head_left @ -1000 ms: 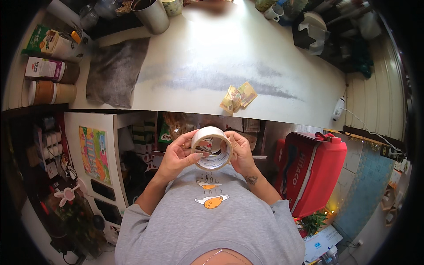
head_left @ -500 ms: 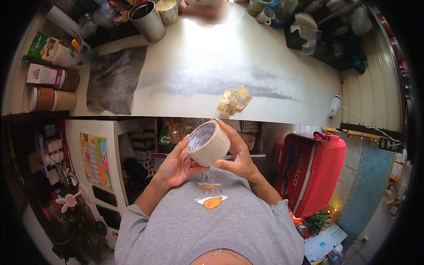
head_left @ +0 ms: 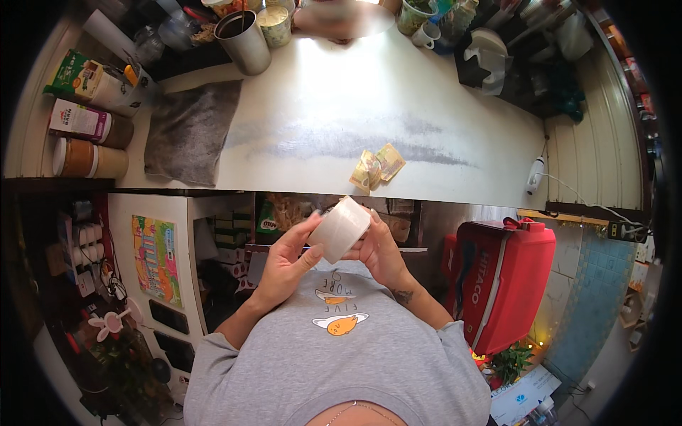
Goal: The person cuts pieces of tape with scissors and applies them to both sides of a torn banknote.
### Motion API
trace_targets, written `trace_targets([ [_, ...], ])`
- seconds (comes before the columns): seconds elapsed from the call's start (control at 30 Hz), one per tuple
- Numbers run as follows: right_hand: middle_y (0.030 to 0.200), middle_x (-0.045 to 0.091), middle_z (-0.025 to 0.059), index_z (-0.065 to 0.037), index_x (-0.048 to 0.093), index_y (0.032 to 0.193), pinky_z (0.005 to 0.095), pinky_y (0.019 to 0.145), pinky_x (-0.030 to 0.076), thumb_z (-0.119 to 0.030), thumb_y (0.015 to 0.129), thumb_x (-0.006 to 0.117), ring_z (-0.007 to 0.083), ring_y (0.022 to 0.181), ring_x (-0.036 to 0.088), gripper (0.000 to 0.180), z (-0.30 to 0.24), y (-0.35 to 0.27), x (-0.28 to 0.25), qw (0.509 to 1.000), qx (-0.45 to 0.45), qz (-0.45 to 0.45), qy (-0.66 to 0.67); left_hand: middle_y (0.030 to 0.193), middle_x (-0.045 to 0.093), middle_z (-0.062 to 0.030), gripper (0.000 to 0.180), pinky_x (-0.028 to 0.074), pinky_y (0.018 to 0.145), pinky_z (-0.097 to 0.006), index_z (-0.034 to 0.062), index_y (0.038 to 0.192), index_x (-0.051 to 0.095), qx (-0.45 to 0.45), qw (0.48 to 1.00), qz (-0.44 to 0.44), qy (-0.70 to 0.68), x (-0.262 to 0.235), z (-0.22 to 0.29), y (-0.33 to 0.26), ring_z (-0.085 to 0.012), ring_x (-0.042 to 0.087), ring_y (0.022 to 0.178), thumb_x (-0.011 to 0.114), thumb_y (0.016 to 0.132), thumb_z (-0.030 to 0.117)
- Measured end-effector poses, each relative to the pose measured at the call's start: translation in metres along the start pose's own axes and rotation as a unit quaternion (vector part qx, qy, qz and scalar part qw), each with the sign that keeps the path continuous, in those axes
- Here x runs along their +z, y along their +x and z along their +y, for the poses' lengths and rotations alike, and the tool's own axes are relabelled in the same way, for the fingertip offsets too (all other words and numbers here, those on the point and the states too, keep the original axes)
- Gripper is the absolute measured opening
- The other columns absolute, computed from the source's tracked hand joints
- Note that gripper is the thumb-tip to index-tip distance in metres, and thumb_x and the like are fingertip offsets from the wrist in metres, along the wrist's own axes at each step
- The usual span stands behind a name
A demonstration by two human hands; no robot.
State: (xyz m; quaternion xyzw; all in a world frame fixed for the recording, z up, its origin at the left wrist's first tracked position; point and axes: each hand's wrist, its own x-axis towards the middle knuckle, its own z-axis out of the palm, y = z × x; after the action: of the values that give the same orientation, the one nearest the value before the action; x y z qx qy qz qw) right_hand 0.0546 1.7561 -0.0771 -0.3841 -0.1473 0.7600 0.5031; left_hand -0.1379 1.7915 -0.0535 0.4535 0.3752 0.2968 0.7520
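A roll of clear packing tape (head_left: 340,228) is held in front of my chest, just below the edge of the white counter (head_left: 320,121). My left hand (head_left: 288,263) grips it from the left with the thumb across its side. My right hand (head_left: 380,248) holds it from the right, fingers behind the roll. The roll is tilted so that its outer band faces the camera. Folded yellowish banknotes (head_left: 376,167) lie on the counter a little beyond my hands.
A grey cloth (head_left: 188,131) lies on the counter's left part, with a steel cup (head_left: 241,39), jars and cartons (head_left: 89,117) around it. A red cooler (head_left: 501,280) stands at my right. Shelves and a cabinet with a colourful sticker (head_left: 156,255) sit under the counter.
The roll has been turned in my hands: a second ago its open core faced the camera, now its outer side does. Both hands stay on it at the same place.
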Motion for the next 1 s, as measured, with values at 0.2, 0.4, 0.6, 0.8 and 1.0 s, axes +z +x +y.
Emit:
trace_targets([
  [0.2, 0.111, 0.059, 0.0245, -0.002, 0.036, 0.132, 0.038, 0.068, 0.059, -0.052, 0.095, 0.036, 0.0284, 0.095, 0.065, 0.062, 0.0, 0.0, -0.002, 0.994, 0.109, -0.022, 0.016, 0.101, 0.065, -0.007, 0.032, 0.047, 0.085, -0.026, -0.0012, 0.117, 0.057, -0.035, 0.999, -0.004, -0.012, 0.004, 0.017, -0.003, -0.01, 0.06, 0.093, 0.064, 0.088, 0.011],
  [0.4, 0.126, 0.05, 0.0207, -0.003, 0.032, 0.139, 0.0412, 0.091, 0.047, -0.046, 0.092, 0.05, 0.0277, 0.117, 0.051, 0.066, 0.013, 0.0, 0.002, 0.983, -0.031, 0.025, -0.177, 0.098, 0.066, -0.0077, 0.031, 0.05, 0.08, -0.024, -0.0026, 0.115, 0.057, -0.05, 0.996, 0.025, -0.063, 0.003, 0.019, -0.005, -0.0096, 0.061, 0.088, 0.064, 0.089, 0.013],
  [0.6, 0.143, 0.032, 0.0143, -0.009, 0.036, 0.14, 0.0425, 0.106, 0.031, -0.027, 0.072, 0.077, 0.0279, 0.131, 0.035, 0.081, -0.013, -0.004, 0.012, 0.889, -0.24, -0.11, -0.373, 0.099, 0.065, -0.0071, 0.035, 0.052, 0.074, -0.024, -0.0016, 0.119, 0.055, -0.097, 0.984, 0.034, -0.146, -0.002, 0.015, -0.008, -0.0092, 0.061, 0.089, 0.061, 0.091, 0.019],
  [0.8, 0.132, 0.043, 0.0118, -0.008, 0.046, 0.129, 0.0394, 0.098, 0.043, -0.019, 0.073, 0.073, 0.024, 0.122, 0.044, 0.063, -0.011, -0.005, 0.019, 0.924, -0.177, -0.097, -0.326, 0.111, 0.061, -0.0095, 0.045, 0.051, 0.081, -0.026, -0.0015, 0.128, 0.047, -0.121, 0.971, 0.019, -0.204, 0.0, 0.022, -0.009, -0.0115, 0.06, 0.097, 0.062, 0.09, 0.018],
  [1.0, 0.117, 0.053, 0.0092, -0.007, 0.048, 0.125, 0.0342, 0.089, 0.048, -0.022, 0.082, 0.063, 0.0187, 0.109, 0.052, 0.048, -0.006, -0.007, 0.028, 0.97, -0.121, -0.016, -0.209, 0.113, 0.06, -0.0102, 0.05, 0.049, 0.088, -0.028, -0.0029, 0.13, 0.044, -0.071, 0.994, -0.073, -0.044, 0.003, 0.035, -0.016, -0.0132, 0.059, 0.102, 0.066, 0.086, 0.008],
])
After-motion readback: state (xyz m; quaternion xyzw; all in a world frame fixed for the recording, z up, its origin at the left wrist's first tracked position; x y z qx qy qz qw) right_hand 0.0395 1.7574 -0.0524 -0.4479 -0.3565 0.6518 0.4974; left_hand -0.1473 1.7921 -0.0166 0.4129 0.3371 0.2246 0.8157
